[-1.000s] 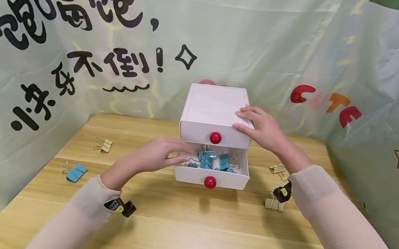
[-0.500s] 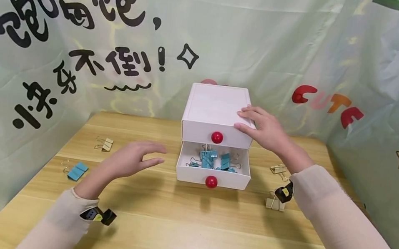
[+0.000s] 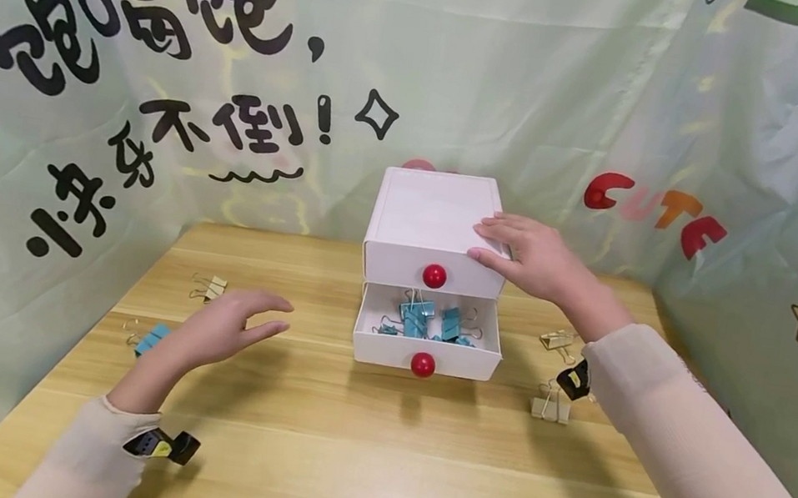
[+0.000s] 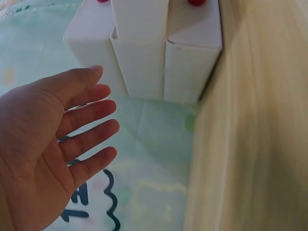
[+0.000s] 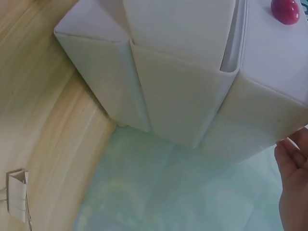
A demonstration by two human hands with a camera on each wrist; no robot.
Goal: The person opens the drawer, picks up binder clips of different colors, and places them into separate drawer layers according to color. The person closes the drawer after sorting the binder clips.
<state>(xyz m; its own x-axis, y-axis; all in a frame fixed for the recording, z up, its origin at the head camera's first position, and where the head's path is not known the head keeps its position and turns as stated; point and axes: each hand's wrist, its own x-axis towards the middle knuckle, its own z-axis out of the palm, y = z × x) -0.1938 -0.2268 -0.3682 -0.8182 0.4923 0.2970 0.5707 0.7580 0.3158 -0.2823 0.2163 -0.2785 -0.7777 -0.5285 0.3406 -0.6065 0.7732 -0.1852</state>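
A white drawer box [image 3: 434, 212] with red round knobs stands at the back of the table. Its middle drawer [image 3: 385, 352] is pulled out and holds several blue binder clips [image 3: 416, 319]. My right hand [image 3: 530, 256] rests on the box's top right edge, its fingers lying on the top; in the right wrist view it is only partly visible at the box. My left hand [image 3: 225, 327] hovers over the table left of the box, apart from it. The left wrist view shows that hand [image 4: 53, 130] with fingers spread and nothing in it.
A cream binder clip [image 3: 214, 289] lies at the left, near a blue binder clip [image 3: 151, 340] partly covered by my left forearm. Two cream clips lie at the right, the nearer clip [image 3: 550, 409] below my right wrist. A printed cloth [image 3: 466, 81] hangs behind the wooden table [image 3: 371, 464].
My left hand has moved away from the pulled-out drawer, leftward and toward me. My right hand has stayed on the box, and the drawer and its clips look the same.
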